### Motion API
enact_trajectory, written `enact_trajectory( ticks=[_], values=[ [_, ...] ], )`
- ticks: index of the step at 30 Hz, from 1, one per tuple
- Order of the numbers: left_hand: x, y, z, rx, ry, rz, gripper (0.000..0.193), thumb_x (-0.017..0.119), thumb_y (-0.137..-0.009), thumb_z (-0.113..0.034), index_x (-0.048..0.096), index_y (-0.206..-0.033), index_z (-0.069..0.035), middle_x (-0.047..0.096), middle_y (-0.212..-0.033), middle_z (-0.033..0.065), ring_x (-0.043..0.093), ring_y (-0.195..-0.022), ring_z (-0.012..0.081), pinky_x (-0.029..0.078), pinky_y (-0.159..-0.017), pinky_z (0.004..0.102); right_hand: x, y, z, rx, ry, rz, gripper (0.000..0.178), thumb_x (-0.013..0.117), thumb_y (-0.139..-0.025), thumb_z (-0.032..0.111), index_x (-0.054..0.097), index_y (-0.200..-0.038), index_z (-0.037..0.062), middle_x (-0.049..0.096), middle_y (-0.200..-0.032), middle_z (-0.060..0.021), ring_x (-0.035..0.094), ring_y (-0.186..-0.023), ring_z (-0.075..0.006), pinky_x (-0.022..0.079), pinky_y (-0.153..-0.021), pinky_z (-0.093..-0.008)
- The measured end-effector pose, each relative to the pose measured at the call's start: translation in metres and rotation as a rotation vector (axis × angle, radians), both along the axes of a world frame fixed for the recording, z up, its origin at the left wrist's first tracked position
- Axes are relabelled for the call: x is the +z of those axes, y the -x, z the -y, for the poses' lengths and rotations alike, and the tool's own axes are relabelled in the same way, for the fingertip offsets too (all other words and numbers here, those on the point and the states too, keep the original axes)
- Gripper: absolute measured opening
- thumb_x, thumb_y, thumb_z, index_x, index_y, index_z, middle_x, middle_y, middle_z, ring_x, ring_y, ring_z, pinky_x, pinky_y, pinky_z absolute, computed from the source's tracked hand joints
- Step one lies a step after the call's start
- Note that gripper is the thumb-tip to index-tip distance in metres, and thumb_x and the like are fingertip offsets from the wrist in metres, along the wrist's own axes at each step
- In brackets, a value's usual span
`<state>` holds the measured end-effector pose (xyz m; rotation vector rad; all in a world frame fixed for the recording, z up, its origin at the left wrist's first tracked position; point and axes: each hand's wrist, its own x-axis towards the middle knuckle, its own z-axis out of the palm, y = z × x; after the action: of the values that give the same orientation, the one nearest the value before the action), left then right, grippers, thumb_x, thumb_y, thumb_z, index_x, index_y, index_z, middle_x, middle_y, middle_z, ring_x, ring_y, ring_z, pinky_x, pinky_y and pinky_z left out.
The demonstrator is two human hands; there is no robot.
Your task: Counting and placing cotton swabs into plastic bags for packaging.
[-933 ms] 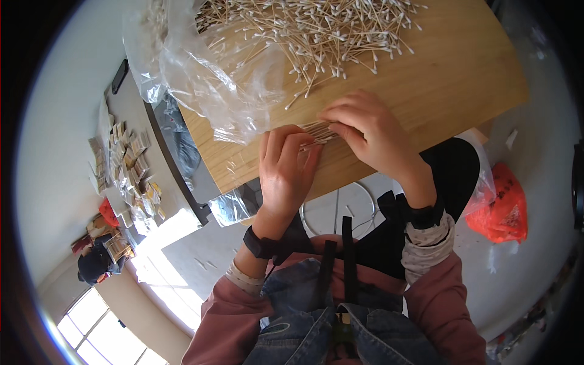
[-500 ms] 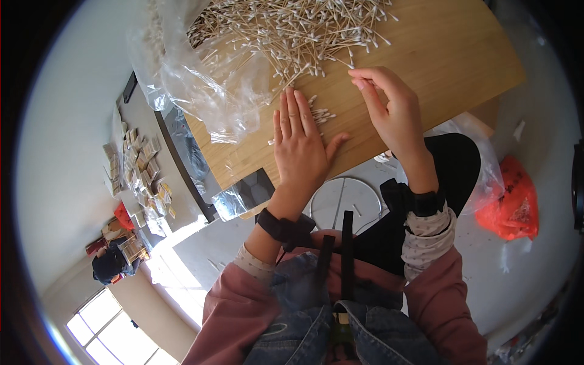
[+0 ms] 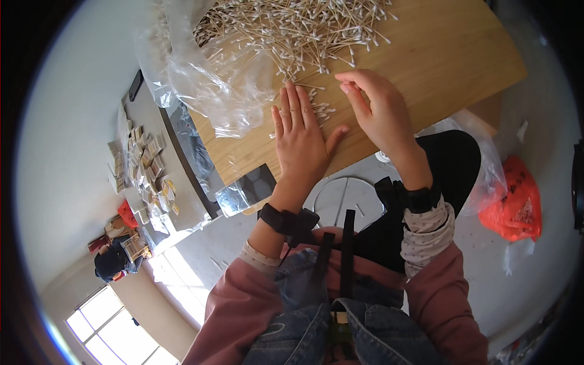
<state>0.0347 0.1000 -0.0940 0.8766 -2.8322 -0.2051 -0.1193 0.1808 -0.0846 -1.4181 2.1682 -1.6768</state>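
My left hand point(image 3: 301, 137) lies flat, fingers stretched out, over a small row of cotton swabs point(image 3: 322, 112) on the wooden table. White tips show beside its fingers; the rest of the row is covered by the palm. To its right, my right hand point(image 3: 380, 109) hovers above the wood with thumb and forefinger brought together in a pinch. Whatever may be between those fingertips is too small to make out. Beyond both hands spreads a large loose pile of cotton swabs point(image 3: 304, 30), its nearest ones just ahead of the left fingertips.
A crumpled clear plastic bag point(image 3: 228, 91) covers the table's left part beside the pile. The wooden tabletop point(image 3: 450, 55) ends close to my lap. A round stool point(image 3: 347, 201) and red plastic bag point(image 3: 517, 201) are below. Another person point(image 3: 112, 258) sits far left near heaped packets point(image 3: 149, 161).
My right hand has moved a little left, closer to my left hand. The left hand stays flat over the small row of swabs.
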Motion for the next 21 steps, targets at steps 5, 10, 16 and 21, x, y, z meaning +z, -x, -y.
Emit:
enact_trajectory(
  ticks=[5, 10, 16, 21],
  values=[
    [0.008, -0.021, -0.003, 0.027, -0.054, -0.075, 0.101, 0.062, -0.094, -0.057, 0.017, -0.159, 0.006, 0.021, -0.165, 0.0269, 0.016, -0.156, 0.0399, 0.011, -0.125, 0.0563, -0.003, 0.0, -0.002, 0.107, -0.043, 0.071, 0.02, 0.068, -0.089, 0.005, 0.067, -0.109, 0.005, 0.071, -0.096, -0.0099, 0.067, -0.088, -0.0313, 0.053, -0.079, -0.0407],
    [0.015, -0.029, -0.007, -0.005, -0.058, 0.035, 0.102, 0.066, -0.092, -0.055, 0.018, -0.159, 0.006, 0.027, -0.163, 0.0241, 0.018, -0.155, 0.0391, 0.011, -0.125, 0.0573, -0.002, -0.001, -0.003, 0.222, -0.052, -0.047, 0.024, 0.072, -0.085, 0.005, 0.067, -0.108, 0.0068, 0.069, -0.096, -0.0094, 0.065, -0.094, -0.0303, 0.052, -0.08, -0.0401],
    [0.014, -0.03, -0.018, -0.01, -0.059, 0.079, 0.109, 0.064, -0.088, -0.064, 0.023, -0.156, 0.01, 0.028, -0.163, 0.0254, 0.019, -0.155, 0.0392, 0.014, -0.125, 0.0547, -0.009, -0.004, 0.001, 0.285, -0.134, -0.12, 0.013, 0.072, -0.082, 0.004, 0.062, -0.089, 0.0072, 0.063, -0.085, -0.0063, 0.061, -0.083, -0.0297, 0.05, -0.076, -0.041],
    [0.005, -0.015, -0.008, -0.039, -0.018, 0.045, 0.108, 0.057, -0.091, -0.068, 0.022, -0.156, 0.012, 0.022, -0.164, 0.0297, 0.017, -0.156, 0.0407, 0.014, -0.125, 0.0534, -0.015, -0.007, 0.007, 0.198, -0.088, -0.073, 0.008, 0.069, -0.085, 0.006, 0.061, -0.084, 0.0068, 0.06, -0.079, -0.0069, 0.06, -0.081, -0.0295, 0.049, -0.071, -0.0418]
  ],
)
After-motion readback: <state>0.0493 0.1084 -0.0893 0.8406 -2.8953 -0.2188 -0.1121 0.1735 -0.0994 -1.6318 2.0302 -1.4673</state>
